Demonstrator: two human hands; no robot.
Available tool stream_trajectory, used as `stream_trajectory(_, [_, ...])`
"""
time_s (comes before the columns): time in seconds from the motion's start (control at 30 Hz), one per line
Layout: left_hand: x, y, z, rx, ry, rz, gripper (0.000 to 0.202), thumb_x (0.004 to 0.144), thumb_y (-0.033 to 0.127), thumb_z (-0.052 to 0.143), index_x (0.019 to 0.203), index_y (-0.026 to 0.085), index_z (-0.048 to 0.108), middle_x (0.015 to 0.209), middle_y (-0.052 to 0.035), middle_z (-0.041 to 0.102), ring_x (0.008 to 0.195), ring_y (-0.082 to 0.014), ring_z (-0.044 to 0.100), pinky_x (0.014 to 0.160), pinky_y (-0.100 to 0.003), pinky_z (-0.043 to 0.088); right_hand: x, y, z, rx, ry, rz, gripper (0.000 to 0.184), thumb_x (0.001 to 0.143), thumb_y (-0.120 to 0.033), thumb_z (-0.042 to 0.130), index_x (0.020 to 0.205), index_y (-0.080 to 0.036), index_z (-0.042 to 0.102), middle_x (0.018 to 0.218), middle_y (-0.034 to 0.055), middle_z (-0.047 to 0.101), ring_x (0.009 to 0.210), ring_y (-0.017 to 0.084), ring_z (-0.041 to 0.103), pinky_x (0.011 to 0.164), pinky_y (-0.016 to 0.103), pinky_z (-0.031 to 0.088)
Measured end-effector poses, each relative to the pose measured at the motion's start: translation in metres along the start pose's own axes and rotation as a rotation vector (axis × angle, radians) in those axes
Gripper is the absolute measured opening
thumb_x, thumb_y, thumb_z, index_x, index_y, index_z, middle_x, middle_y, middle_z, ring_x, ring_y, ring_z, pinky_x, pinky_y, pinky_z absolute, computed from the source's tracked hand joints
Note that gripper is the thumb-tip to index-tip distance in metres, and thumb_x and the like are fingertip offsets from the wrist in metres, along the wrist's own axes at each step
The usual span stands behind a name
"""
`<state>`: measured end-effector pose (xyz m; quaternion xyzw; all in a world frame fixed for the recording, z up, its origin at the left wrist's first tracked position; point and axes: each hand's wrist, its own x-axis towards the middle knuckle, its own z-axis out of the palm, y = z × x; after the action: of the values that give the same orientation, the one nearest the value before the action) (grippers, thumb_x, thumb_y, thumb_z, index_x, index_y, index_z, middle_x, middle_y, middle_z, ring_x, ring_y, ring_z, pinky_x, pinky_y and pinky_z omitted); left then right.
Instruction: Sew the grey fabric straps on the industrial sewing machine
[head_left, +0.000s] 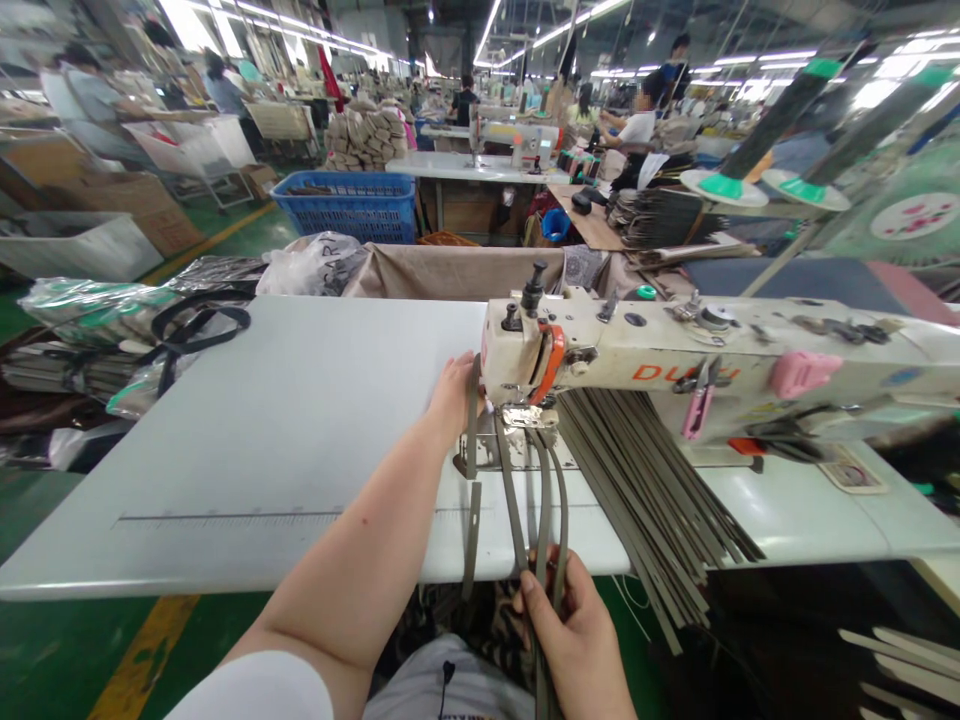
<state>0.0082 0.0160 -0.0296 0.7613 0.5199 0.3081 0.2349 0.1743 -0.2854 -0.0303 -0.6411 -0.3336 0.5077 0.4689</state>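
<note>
My right hand [574, 625] pinches several long grey-green straps [545, 500] between thumb and fingers at the table's front edge. These straps run up beneath the presser foot [529, 415] of a sewing machine [600, 350]. My left hand [452, 398] reaches to the left side of the machine head, beside an upright strap [472, 420]. The strap and the machine head hide most of its fingers, so its grip cannot be made out. A short strap piece [472, 530] with a small hole hangs over the front edge.
Many loose straps [645, 480] lie fanned under the machine arm and overhang the table. Pink-handled snips [699, 400] hang on the machine. Thread cones [772, 130] stand at upper right. Wrapped bundles [97, 310] sit left of the white table [300, 400]; a blue crate [345, 205] stands behind.
</note>
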Motion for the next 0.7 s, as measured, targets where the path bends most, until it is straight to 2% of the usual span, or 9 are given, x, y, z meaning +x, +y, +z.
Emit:
stream_trajectory(0.07, [-0.003, 0.001, -0.01, 0.04, -0.072, -0.004, 0.054, 0.086, 0.014, 0.076, 0.14, 0.02, 0.08, 0.145, -0.0166, 0.079, 0.149, -0.0446, 0.066, 0.137, -0.064, 0.043, 0.0, -0.001, 0.0, 0.018, 0.001, 0.005, 0.051, 0.089, -0.07, 0.092, 0.101, -0.023, 0.077, 0.08, 0.0024, 0.079, 0.072, 0.025, 0.072, 0.068, 0.032, 0.059])
stream_trajectory(0.1, [-0.005, 0.0, -0.014, 0.054, -0.108, -0.002, 0.059, 0.08, 0.016, 0.084, 0.139, 0.019, 0.081, 0.149, -0.0175, 0.077, 0.151, -0.0475, 0.064, 0.137, -0.066, 0.044, 0.0, -0.002, -0.001, 0.024, -0.013, 0.011, 0.052, 0.087, -0.071, 0.093, 0.101, -0.023, 0.077, 0.081, 0.003, 0.079, 0.073, 0.025, 0.072, 0.069, 0.032, 0.059])
stream_trajectory(0.2, [-0.011, -0.003, -0.018, 0.082, -0.194, 0.011, 0.097, 0.059, 0.025, 0.102, 0.151, 0.018, 0.073, 0.165, -0.0206, 0.064, 0.16, -0.0542, 0.053, 0.138, -0.072, 0.038, -0.002, -0.004, -0.004, 0.037, -0.035, 0.047, 0.057, 0.086, -0.076, 0.092, 0.102, -0.023, 0.079, 0.078, 0.0022, 0.077, 0.067, 0.022, 0.067, 0.062, 0.03, 0.056])
stream_trajectory(0.23, [-0.013, -0.005, -0.018, 0.091, -0.216, 0.012, 0.107, 0.055, 0.028, 0.105, 0.156, 0.019, 0.07, 0.169, -0.0208, 0.06, 0.162, -0.0541, 0.05, 0.139, -0.073, 0.036, -0.003, -0.005, -0.005, 0.038, -0.043, 0.06, 0.059, 0.086, -0.078, 0.091, 0.101, -0.023, 0.079, 0.075, 0.0009, 0.074, 0.063, 0.021, 0.063, 0.058, 0.029, 0.053])
stream_trajectory(0.3, [-0.014, -0.006, -0.015, 0.108, -0.244, 0.007, 0.114, 0.055, 0.031, 0.106, 0.16, 0.019, 0.066, 0.174, -0.0207, 0.055, 0.165, -0.0521, 0.047, 0.142, -0.07, 0.031, -0.006, -0.007, -0.007, 0.039, -0.058, 0.083, 0.062, 0.085, -0.082, 0.09, 0.097, -0.022, 0.078, 0.068, -0.0014, 0.069, 0.058, 0.018, 0.058, 0.056, 0.028, 0.048])
stream_trajectory(0.4, [-0.015, -0.007, -0.013, 0.112, -0.239, -0.008, 0.11, 0.056, 0.032, 0.106, 0.158, 0.018, 0.068, 0.172, -0.0199, 0.056, 0.165, -0.0511, 0.047, 0.143, -0.066, 0.033, -0.011, -0.011, -0.01, 0.052, -0.064, 0.119, 0.067, 0.083, -0.087, 0.089, 0.092, -0.022, 0.078, 0.065, -0.0021, 0.066, 0.055, 0.016, 0.054, 0.055, 0.027, 0.042])
stream_trajectory(0.5, [-0.014, -0.004, -0.016, 0.104, -0.245, -0.006, 0.097, 0.056, 0.029, 0.105, 0.148, 0.02, 0.075, 0.169, -0.0181, 0.059, 0.163, -0.0512, 0.049, 0.141, -0.067, 0.035, -0.017, -0.009, -0.013, 0.06, -0.053, 0.128, 0.069, 0.082, -0.09, 0.088, 0.09, -0.022, 0.082, 0.067, -0.0014, 0.067, 0.053, 0.014, 0.05, 0.053, 0.027, 0.034])
stream_trajectory(0.7, [-0.012, 0.002, -0.024, 0.104, -0.293, 0.034, 0.092, 0.058, 0.029, 0.102, 0.145, 0.017, 0.077, 0.169, -0.0217, 0.06, 0.164, -0.0502, 0.049, 0.141, -0.067, 0.036, -0.025, 0.01, -0.02, 0.072, -0.088, 0.167, 0.07, 0.079, -0.09, 0.09, 0.095, -0.022, 0.089, 0.067, -0.0005, 0.068, 0.053, 0.013, 0.047, 0.053, 0.026, 0.033])
